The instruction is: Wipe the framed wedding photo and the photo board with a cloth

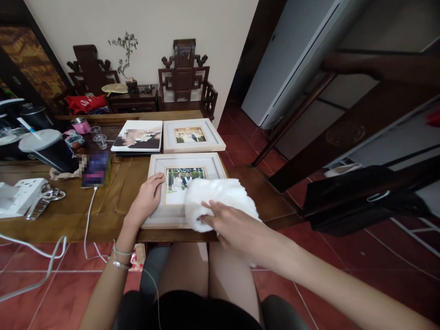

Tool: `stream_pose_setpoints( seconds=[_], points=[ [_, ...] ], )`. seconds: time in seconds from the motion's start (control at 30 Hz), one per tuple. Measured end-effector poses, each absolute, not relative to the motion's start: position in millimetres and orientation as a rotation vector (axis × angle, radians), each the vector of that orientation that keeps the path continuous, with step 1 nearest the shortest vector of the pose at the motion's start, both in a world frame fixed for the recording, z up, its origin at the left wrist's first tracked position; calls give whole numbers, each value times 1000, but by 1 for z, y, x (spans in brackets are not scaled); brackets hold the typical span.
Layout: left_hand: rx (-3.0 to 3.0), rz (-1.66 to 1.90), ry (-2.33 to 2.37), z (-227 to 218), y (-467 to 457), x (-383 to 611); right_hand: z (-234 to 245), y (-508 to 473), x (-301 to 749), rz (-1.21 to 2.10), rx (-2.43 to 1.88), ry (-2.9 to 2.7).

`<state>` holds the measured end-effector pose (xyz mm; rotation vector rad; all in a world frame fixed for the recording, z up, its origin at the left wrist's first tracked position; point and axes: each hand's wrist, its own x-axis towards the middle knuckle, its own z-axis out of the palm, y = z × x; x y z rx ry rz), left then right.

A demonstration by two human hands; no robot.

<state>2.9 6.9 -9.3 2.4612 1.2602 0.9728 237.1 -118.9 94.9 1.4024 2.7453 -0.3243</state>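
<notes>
A picture frame [156,183] with a pale mat and a wedding photo [182,178] lies flat at the table's near edge. My left hand [146,197] rests on its left side, the fingers stretched out over the mat toward the photo. With my right hand [230,224] I hold a folded white fluffy cloth [220,197] against the frame's right part. The cloth covers the frame's lower right corner and hangs past its right edge.
Behind lie a second picture frame [216,140] and a photo album [137,137]. To the left are a phone [95,169] on a cable, a lidded black cup [51,151], a power strip [25,197], small clear cups [100,140] and a pink mug [80,125]. Wooden chairs [184,68] stand beyond.
</notes>
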Motion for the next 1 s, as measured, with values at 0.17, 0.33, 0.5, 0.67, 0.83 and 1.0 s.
stream_pose_setpoints(
  seconds=[0.17,0.33,0.5,0.67,0.83,1.0],
  points=[
    [2470,994,1236,-12,9,1,60,-69,239,103,1594,2718],
    [2451,977,1250,-12,10,1,48,-7,242,382,1747,2568],
    [2443,993,1238,-11,10,1,37,-3,239,302,1586,2636],
    [2436,1012,1257,-12,10,2,53,-49,248,-26,1372,2785],
    [2446,991,1262,-12,9,3,99,-98,239,-507,1207,2784],
    [2439,942,1279,-10,6,3,80,-98,222,-427,1336,2837]
  ],
)
